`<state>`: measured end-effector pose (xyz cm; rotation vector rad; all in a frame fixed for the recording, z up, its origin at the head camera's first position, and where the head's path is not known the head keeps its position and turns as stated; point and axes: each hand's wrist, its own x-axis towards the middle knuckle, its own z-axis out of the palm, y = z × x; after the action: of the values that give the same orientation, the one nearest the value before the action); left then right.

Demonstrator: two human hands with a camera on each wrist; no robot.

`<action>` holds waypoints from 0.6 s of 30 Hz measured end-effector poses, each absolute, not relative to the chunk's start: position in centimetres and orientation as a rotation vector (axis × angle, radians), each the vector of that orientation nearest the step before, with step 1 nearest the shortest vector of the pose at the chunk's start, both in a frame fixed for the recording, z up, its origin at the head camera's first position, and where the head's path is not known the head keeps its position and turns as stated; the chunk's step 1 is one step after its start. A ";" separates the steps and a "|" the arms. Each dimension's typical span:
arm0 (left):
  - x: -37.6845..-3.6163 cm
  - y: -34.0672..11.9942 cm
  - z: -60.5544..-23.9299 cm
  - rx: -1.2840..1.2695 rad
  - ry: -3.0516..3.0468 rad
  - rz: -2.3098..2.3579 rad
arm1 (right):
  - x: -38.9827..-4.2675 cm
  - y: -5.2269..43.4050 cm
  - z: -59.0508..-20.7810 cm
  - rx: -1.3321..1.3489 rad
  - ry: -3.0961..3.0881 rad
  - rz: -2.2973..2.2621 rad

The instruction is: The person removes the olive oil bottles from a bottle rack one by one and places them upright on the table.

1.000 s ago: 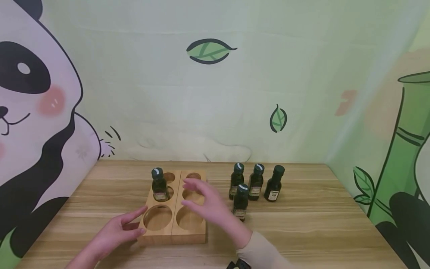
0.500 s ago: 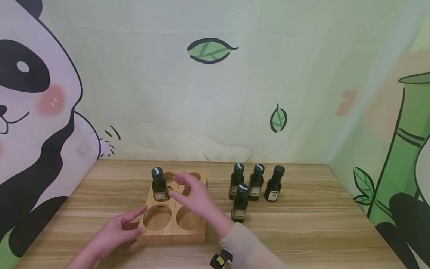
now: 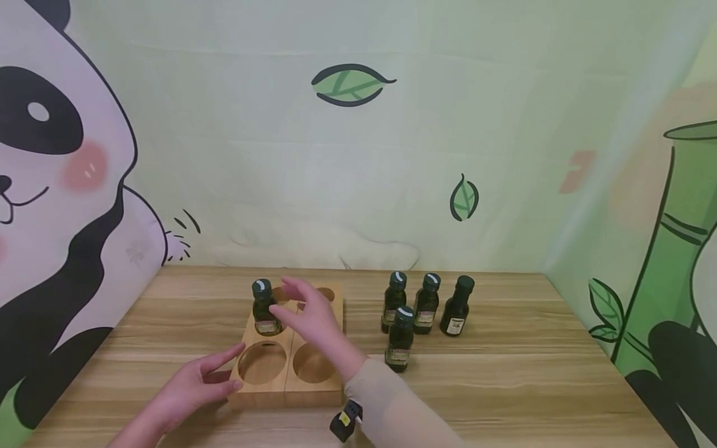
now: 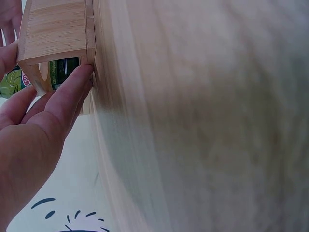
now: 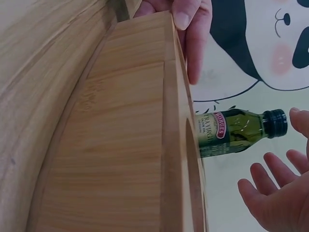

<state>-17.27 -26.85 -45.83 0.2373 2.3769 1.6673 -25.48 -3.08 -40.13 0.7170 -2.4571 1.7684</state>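
A wooden holder (image 3: 313,398) with round holes stands on the table. My left hand (image 3: 190,386) grips its near left corner, with thumb and fingers on the wood in the left wrist view. A small green olive oil bottle (image 3: 266,311) with a dark cap stands upright in the middle hole of the left column. My right hand (image 3: 313,317) hovers over the holder just right of this bottle, fingers spread. In the right wrist view the right hand (image 5: 280,203) is apart from the bottle (image 5: 231,131), near its cap. The bottle's base is hidden inside the holder.
Several dark bottles stand right of the holder, among them a front bottle (image 3: 400,342) and a slimmer one (image 3: 457,308) at the far right. A printed panda backdrop (image 3: 358,155) rises behind the table (image 3: 504,386). A black device (image 3: 344,420) sits at the right wrist.
My right hand has moved left across the holder, from over its right column to beside the olive oil bottle. The left hand, the holder and the bottles have stayed in place.
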 end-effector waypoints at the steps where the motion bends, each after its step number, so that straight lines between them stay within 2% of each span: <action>1: -17.3 -26.9 -45.8 0.237 2.378 1.670 | -25.6 -3.2 -40.2 0.713 -2.457 1.773; 18: -17.4 -26.9 -45.9 0.232 2.386 1.660 | -27.0 -4.7 -40.6 0.670 -2.470 1.908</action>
<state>-17.38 -26.86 -45.85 0.2320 2.3859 1.6603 -26.98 -4.70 -40.63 0.6699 -2.4701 1.9083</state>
